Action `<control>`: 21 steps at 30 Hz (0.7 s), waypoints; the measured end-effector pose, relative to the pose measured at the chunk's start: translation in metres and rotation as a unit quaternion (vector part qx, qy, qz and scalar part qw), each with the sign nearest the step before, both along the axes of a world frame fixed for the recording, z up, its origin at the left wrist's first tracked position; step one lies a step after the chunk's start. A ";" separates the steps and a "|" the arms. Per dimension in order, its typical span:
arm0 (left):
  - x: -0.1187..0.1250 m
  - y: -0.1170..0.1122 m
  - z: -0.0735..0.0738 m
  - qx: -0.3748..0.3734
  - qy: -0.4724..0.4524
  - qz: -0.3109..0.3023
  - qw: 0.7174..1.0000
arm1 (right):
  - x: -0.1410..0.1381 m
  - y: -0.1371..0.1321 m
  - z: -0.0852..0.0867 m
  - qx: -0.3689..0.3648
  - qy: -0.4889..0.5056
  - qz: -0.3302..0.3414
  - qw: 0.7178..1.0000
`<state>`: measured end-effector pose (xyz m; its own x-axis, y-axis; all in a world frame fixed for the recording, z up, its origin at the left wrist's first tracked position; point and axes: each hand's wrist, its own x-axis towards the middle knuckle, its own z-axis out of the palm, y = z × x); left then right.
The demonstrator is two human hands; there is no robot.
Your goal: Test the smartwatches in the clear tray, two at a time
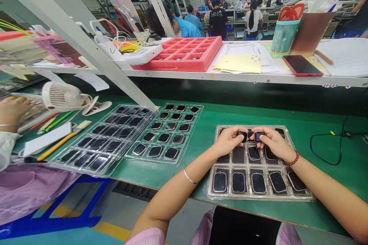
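Note:
Over the far half of a clear plastic tray (212,183), my two hands are close together, each pinching a smartwatch without a strap. My left hand (228,140) grips one by its edges, its dark screen (242,134) tilted up. Between the thumb and fingers of my right hand (270,141) is another smartwatch (259,136), with small light text lit on its screen. Watch bodies with black screens (238,182) lie in the tray's pockets beneath. Part of the tray's far rows is hidden by my hands.
Left of my tray lie a tray of watches (164,138) and stacked trays (97,143). A co-worker's hand (13,111) is at far left, near a white fan (61,96) and a brush (64,140). A shelf (241,78) spans the back; a black cable (340,147) lies right.

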<state>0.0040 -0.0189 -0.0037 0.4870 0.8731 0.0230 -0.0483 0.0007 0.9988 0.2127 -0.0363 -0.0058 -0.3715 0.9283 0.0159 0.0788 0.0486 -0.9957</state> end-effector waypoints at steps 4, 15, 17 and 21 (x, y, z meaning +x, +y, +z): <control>0.000 0.000 -0.002 0.003 0.002 0.000 1.000 | 0.000 0.000 0.000 0.006 -0.001 0.001 1.000; 0.000 0.000 -0.001 0.002 0.003 -0.002 1.000 | 0.001 0.000 -0.001 0.003 -0.002 0.005 1.000; 0.000 0.000 -0.001 -0.005 0.003 0.000 1.000 | 0.001 0.000 -0.001 0.005 -0.003 0.006 1.000; 0.000 0.001 -0.003 0.014 0.018 0.011 1.000 | 0.001 0.000 -0.001 0.023 0.004 -0.001 1.000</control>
